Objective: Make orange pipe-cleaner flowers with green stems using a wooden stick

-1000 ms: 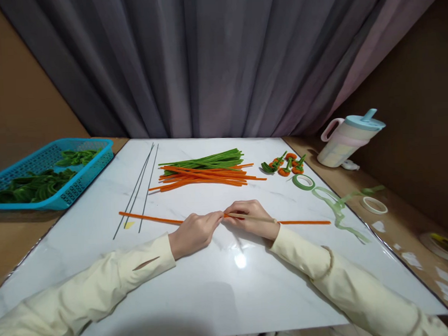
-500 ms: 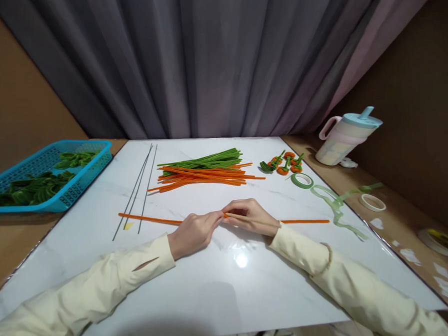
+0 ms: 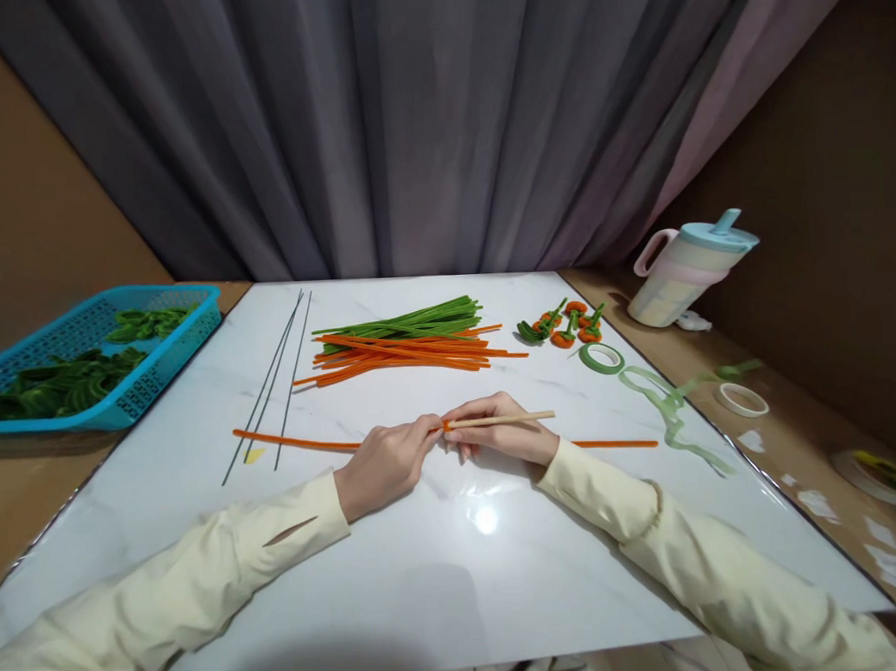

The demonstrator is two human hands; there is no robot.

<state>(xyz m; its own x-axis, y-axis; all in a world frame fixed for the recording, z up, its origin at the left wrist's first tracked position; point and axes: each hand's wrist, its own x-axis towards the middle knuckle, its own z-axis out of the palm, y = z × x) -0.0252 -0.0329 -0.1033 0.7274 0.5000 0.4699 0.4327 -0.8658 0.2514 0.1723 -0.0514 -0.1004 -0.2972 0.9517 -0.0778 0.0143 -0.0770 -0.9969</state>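
My left hand [image 3: 387, 464] is closed, pinching an orange pipe cleaner [image 3: 295, 443] that runs out to the left. Fingertip to fingertip with it, my right hand [image 3: 507, 435] grips a thin wooden stick [image 3: 509, 419]. A bit of orange is wrapped round the stick's left end, between the two hands. The pipe cleaner's other end emerges beyond my right wrist. Its middle is hidden by my hands. Farther back lie a pile of orange pipe cleaners [image 3: 411, 354] and a pile of green pipe cleaners [image 3: 424, 321].
Dark thin wires [image 3: 294, 369] lie at left, near a blue basket [image 3: 114, 418] of green curled pieces. Right of the piles are orange pom-like pieces with green stems [image 3: 564, 337], a green tape roll [image 3: 580, 359], loose tape strips [image 3: 674, 419] and a tumbler [image 3: 667, 289].
The stick's free end has swung up from along my right wrist to nearly level. My right fingers have shifted on it; my left hand stays almost in place.
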